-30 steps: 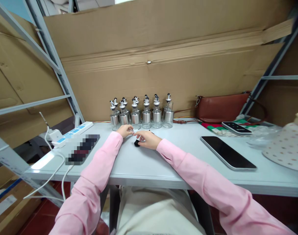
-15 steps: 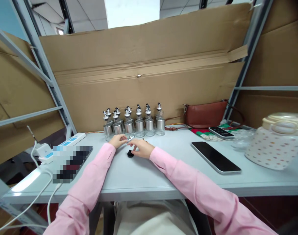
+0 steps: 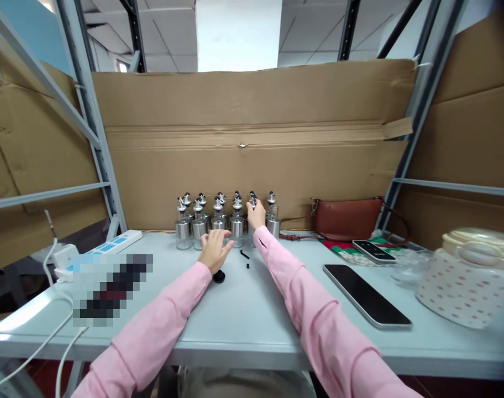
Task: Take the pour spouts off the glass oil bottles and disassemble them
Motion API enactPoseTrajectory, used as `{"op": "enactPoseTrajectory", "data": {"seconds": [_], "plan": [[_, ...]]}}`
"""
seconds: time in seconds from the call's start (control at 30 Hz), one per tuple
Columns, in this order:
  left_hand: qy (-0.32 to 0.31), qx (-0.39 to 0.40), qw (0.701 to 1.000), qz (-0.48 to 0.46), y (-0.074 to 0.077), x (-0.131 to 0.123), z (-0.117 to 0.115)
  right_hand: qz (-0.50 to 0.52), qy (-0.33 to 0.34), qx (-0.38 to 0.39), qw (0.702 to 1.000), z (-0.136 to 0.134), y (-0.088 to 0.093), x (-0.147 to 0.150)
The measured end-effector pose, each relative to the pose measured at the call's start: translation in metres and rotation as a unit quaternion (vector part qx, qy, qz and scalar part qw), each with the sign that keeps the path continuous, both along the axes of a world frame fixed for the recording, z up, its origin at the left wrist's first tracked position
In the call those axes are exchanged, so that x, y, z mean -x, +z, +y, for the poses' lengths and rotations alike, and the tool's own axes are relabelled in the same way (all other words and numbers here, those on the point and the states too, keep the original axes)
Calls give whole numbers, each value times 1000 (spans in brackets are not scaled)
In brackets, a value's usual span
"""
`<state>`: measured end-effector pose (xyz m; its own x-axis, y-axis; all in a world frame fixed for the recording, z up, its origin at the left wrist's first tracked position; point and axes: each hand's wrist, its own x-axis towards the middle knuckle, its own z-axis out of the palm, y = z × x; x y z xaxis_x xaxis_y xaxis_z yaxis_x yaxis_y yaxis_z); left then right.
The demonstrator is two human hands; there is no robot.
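Observation:
Several glass oil bottles [image 3: 237,226] with steel sleeves and silver-and-black pour spouts stand grouped at the back of the table. My right hand [image 3: 256,214] reaches up to one at the right of the group; its fingers are closed around that bottle's pour spout [image 3: 253,197]. My left hand [image 3: 214,250] hovers before the front bottles, fingers spread and thumb apart, with nothing visible in it. Just below its wrist lies a round black cap-like piece [image 3: 219,277], partly covered by the hand. Between the hands are a thin black piece [image 3: 244,254] and a tiny black bit [image 3: 247,266].
To the right lie a tablet-like black device [image 3: 366,296], a phone [image 3: 373,252], a brown bag [image 3: 347,221] and a dotted container [image 3: 463,287]. A power strip [image 3: 111,246] and a blurred-out object [image 3: 111,293] are on the left. Cardboard [image 3: 252,105] walls the back.
My right hand has moved from near the black cap up to a bottle's pour spout. My left hand has let go of a small silver piece and opened. The view has tilted upward.

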<state>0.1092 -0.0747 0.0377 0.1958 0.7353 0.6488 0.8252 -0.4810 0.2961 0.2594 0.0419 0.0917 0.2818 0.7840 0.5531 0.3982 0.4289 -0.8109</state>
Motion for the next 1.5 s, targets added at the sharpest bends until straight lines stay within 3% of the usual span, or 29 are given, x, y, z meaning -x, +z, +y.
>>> {"op": "enactPoseTrajectory", "data": {"seconds": [0.1,0.2,0.27,0.37,0.47,0.53,0.63,0.7,0.8,0.93,1.0,1.1,1.2,1.27,1.3,1.4,1.43,1.5], "plan": [[24,-52,998,-37,-1,-2,-1,59,-51,-30,996,-4,7,0],[30,-102,988,-111,8,-13,-2,111,-65,-68,989,-21,31,-7],[18,-140,978,-156,20,-28,-3,142,-11,-93,985,-42,54,-10],[-13,-161,964,-210,36,-58,-5,167,152,-84,970,-84,86,-12],[-52,-65,950,-300,45,-84,-11,180,305,-31,935,-120,106,-11],[-98,30,930,-353,47,-91,-18,185,345,-23,920,-135,112,-11],[-228,134,889,-375,52,-86,-28,202,374,-16,905,-141,115,-15],[-327,242,835,-371,57,-78,-33,222,400,10,889,-138,115,-20],[-442,396,711,-379,61,-68,-35,251,440,62,860,-134,118,-26],[-543,503,549,-387,58,-63,-32,310,493,83,809,-136,122,-28],[-583,527,484,-385,52,-62,-29,339,529,93,773,-138,123,-27],[-622,531,425,-387,40,-62,-26,364,587,108,715,-139,121,-26],[-652,525,392,-380,32,-63,-25,351,641,107,674,-136,117,-29],[-655,532,411,-344,33,-62,-26,343,667,72,657,-133,115,-34],[-645,533,445,-317,36,-61,-28,344,672,50,654,-131,115,-37],[-582,486,591,-273,48,-58,-33,349,649,24,675,-131,116,-45],[-563,457,627,-284,51,-57,-34,348,635,30,690,-132,118,-47],[-532,399,669,-333,54,-55,-35,350,611,38,709,-137,120,-50]]}}
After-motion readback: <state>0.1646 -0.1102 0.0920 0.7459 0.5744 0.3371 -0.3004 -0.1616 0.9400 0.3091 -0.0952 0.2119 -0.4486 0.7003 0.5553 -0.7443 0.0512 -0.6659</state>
